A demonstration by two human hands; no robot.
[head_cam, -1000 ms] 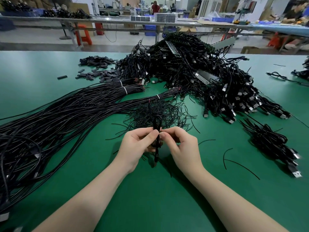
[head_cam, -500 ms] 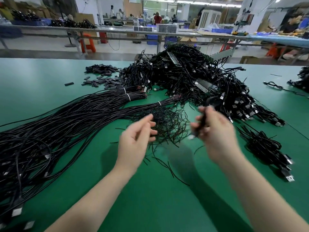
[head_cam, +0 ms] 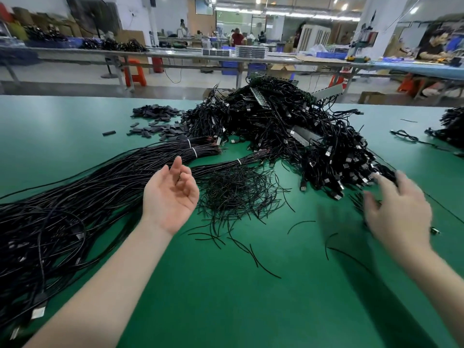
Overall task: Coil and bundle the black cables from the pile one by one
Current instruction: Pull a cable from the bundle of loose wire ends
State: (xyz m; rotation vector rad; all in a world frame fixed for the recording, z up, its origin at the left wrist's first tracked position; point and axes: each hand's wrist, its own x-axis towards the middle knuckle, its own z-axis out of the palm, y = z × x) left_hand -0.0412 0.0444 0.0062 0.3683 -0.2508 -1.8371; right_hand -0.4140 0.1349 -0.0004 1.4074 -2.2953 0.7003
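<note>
A long sheaf of loose black cables point(head_cam: 75, 204) runs from the near left toward the table's middle, tied in places with white bands. A tall heap of bundled black cables point(head_cam: 288, 131) with USB plugs fills the far centre. A nest of short black tie wires point(head_cam: 233, 189) lies between my hands. My left hand point(head_cam: 170, 194) hovers palm up over the sheaf's edge, fingers loosely curled, holding nothing. My right hand point(head_cam: 399, 209) is blurred, fingers spread, at the right, over a small pile of bundled cables mostly hidden beneath it. No cable shows in it.
The green table point(head_cam: 226, 297) has a few stray tie wires point(head_cam: 263, 262) near its middle. Small black sleeves point(head_cam: 155, 121) lie scattered at the far left. Another cable heap point(head_cam: 452, 124) sits at the far right edge. Benches and people stand beyond.
My right hand carried the tied bundle out to the right and now shows empty. My left hand let go of the bundle, turned palm up and drifted left. The view tilted up.
</note>
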